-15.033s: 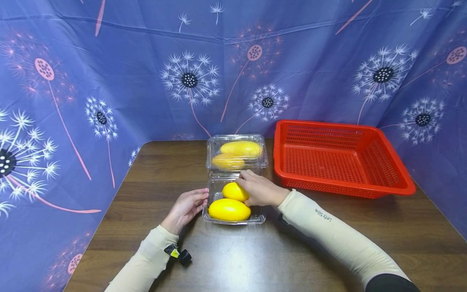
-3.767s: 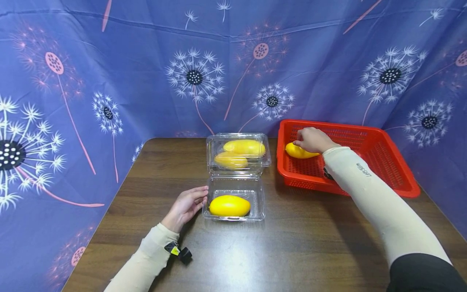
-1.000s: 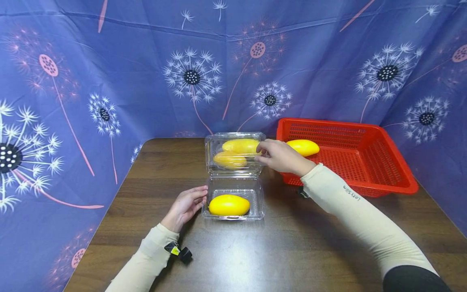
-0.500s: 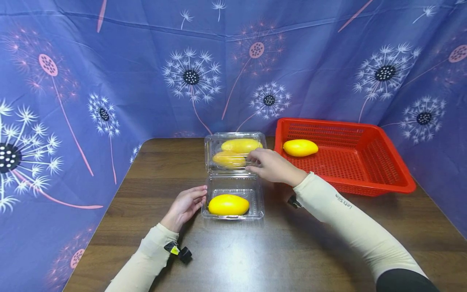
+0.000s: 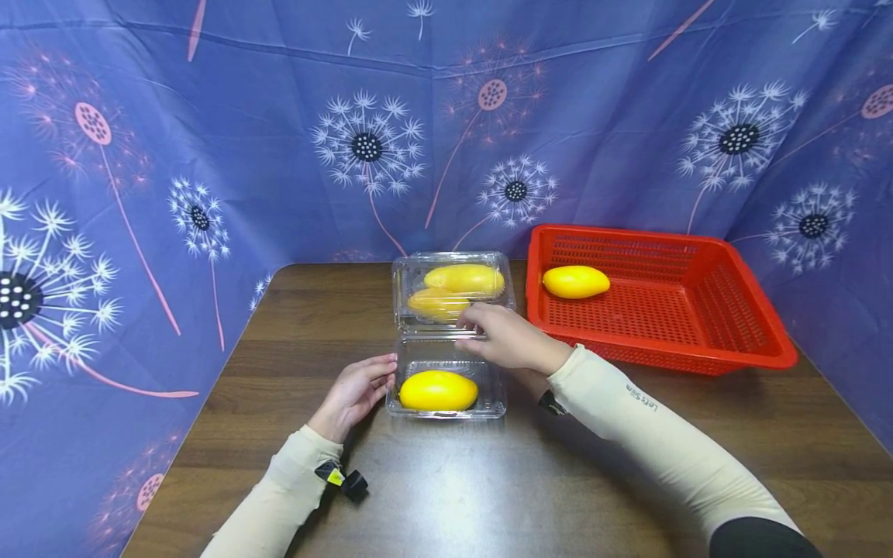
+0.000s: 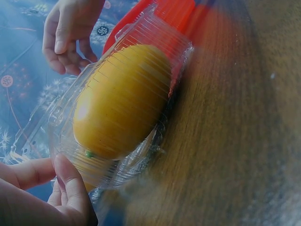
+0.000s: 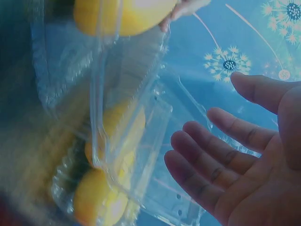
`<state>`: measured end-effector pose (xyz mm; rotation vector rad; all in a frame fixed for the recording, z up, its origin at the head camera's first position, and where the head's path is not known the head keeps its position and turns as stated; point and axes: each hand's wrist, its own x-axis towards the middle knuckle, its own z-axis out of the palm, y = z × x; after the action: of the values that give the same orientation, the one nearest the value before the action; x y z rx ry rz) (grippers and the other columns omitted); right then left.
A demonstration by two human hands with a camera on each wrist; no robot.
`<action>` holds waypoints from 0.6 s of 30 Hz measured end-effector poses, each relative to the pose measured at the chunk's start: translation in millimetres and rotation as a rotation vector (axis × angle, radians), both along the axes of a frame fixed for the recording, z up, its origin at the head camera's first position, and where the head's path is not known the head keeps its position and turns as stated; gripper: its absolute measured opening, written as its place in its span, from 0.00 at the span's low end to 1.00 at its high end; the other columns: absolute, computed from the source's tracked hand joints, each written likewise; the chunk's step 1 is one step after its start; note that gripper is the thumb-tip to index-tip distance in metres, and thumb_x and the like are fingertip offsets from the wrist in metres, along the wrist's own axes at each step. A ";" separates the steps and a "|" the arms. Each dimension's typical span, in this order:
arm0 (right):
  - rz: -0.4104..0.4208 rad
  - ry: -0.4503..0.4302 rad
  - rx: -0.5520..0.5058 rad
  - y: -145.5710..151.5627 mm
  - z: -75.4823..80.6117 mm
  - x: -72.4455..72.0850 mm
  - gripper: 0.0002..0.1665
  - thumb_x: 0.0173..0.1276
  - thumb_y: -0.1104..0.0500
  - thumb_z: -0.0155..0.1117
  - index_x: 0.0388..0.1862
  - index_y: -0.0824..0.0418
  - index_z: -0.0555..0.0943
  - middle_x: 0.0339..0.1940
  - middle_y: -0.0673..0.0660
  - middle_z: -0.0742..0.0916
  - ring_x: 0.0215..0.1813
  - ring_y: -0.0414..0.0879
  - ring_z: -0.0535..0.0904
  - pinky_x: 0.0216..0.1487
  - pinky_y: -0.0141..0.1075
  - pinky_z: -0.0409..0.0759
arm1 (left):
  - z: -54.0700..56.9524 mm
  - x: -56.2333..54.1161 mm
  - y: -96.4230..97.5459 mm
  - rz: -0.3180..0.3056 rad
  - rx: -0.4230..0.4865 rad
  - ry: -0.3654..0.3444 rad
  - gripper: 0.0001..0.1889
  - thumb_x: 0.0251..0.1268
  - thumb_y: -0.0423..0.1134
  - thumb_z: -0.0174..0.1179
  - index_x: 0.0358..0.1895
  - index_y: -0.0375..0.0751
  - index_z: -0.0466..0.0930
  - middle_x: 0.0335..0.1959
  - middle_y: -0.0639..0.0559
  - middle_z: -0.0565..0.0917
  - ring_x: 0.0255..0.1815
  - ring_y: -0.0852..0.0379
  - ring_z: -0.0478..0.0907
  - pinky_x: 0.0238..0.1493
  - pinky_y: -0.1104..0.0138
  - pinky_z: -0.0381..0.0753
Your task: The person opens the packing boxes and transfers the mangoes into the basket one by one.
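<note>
My left hand (image 5: 354, 394) pinches the left rim of a clear plastic clamshell box (image 5: 488, 378); in the left wrist view, thumb and finger meet at that rim. One yellow mango (image 5: 438, 391) lies in the front of the box. Behind it, two more mangoes (image 5: 463, 280) show through clear plastic. Over the box's right side, near the hinge, hovers my right hand (image 5: 505, 335). Its palm and loosely spread fingers (image 7: 221, 169) hold nothing in the right wrist view. Another mango (image 5: 576, 282) lies at the left end of the red basket (image 5: 663, 356).
The red basket, with slotted walls, stands at the back right of the wooden table (image 5: 432, 496). A blue cloth (image 5: 265, 124) with a dandelion print hangs close behind and at both sides.
My right hand took a mango from the box, set it in the red basket and let go. It has since come back left over the box. The left hand stays at the rim.
</note>
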<state>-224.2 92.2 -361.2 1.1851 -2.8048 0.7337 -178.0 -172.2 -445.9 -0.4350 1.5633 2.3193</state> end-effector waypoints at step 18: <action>0.050 -0.111 0.054 -18.1 -26.4 19.7 0.24 0.64 0.46 0.67 0.51 0.62 0.80 0.48 0.58 0.86 0.49 0.51 0.81 0.53 0.44 0.80 | 0.7 0.4 0.1 -0.002 -0.008 -0.006 0.20 0.69 0.25 0.51 0.63 0.25 0.65 0.29 0.59 0.81 0.26 0.66 0.75 0.33 0.79 0.80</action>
<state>-204.6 74.1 -387.6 1.2662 -2.9117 0.7535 -177.6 -172.1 -445.2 -0.4417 1.5698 2.3091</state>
